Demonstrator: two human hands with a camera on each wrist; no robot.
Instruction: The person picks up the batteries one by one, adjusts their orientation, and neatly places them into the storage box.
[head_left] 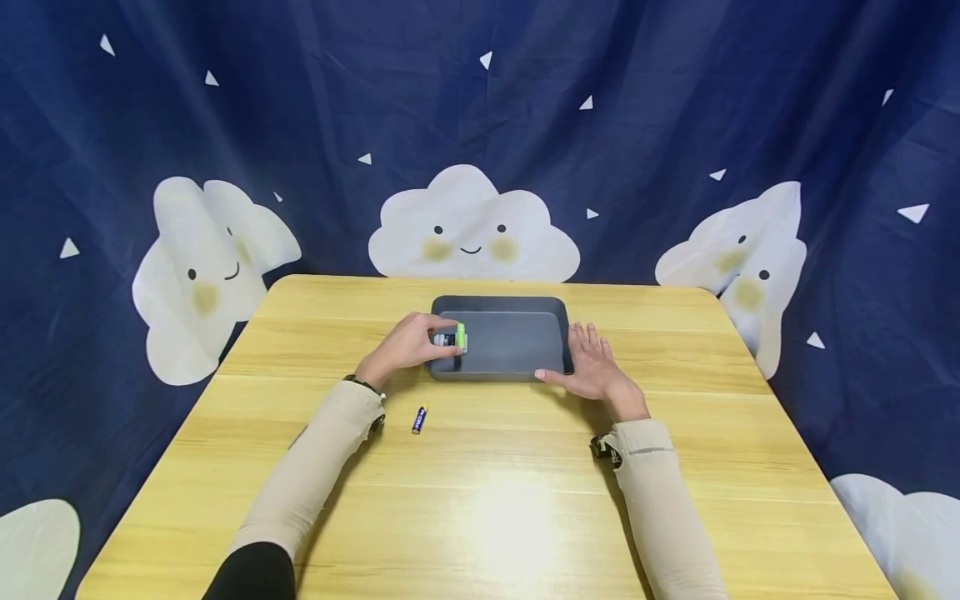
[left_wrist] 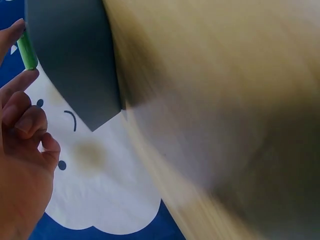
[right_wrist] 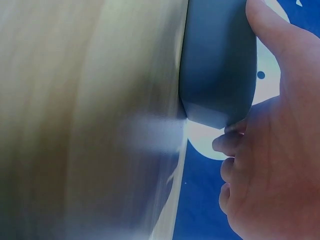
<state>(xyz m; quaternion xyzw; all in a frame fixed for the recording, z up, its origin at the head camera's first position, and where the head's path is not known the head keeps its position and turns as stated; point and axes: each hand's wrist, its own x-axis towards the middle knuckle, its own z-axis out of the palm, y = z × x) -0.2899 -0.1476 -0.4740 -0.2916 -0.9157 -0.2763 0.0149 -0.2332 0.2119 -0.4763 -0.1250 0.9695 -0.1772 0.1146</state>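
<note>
Between thumb and index finger, my left hand (head_left: 408,342) pinches a green battery (head_left: 461,336) at the left end of a dark grey rectangular tray (head_left: 517,343). The left wrist view shows the green battery (left_wrist: 27,51) held by its two ends, the other fingers curled. Some dark and light small pieces (head_left: 444,340), perhaps more batteries, show beside it within the tray's outline; their kind is unclear. My right hand (head_left: 597,372) rests against the tray's right end, fingers extended, thumb at the front rim. In the right wrist view, part of those fingers is hidden behind the tray wall (right_wrist: 217,65).
A dark blue and yellow battery (head_left: 420,419) lies on the light wooden table (head_left: 480,475), in front of the tray's left end. Behind the table hangs a blue curtain (head_left: 315,117) with white clouds. Wrist cameras are strapped on both forearms.
</note>
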